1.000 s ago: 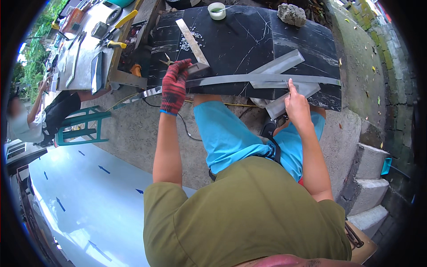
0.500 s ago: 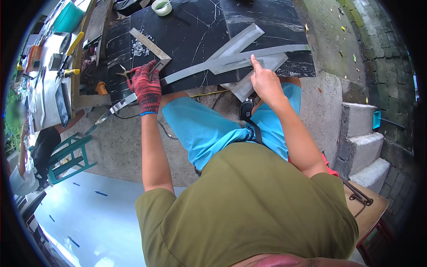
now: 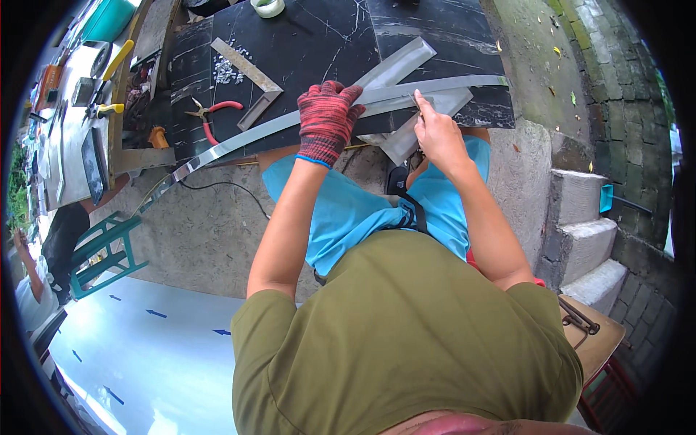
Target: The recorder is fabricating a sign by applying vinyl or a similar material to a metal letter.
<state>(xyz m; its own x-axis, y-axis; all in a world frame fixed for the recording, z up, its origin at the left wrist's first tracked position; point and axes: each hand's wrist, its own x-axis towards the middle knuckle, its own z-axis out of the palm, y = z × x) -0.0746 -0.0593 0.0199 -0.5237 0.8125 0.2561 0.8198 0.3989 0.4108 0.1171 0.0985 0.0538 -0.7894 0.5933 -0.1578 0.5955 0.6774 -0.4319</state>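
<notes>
A long, thin, shiny metal strip runs in a shallow curve across the black marble-patterned tabletop, its left end hanging past the edge. My left hand, in a red and black knit glove, is closed over the strip near its middle. Farther right, my bare right hand presses the strip with a stretched index finger; its other fingers are curled and partly hidden. Beneath the strip, flat grey metal pieces lie crossed at an angle. Red-handled pliers rest, handles spread, left of my glove.
An L-shaped metal square lies near small metal clippings. A roll of tape sits at the far edge. Left is a bench with yellow-handled tools; a green stool stands below, near another person. Concrete steps rise at right.
My gloved left hand has moved right along the strip, from beside the metal square to near the crossed pieces. The pliers it was covering now show fully. My right hand has hardly moved.
</notes>
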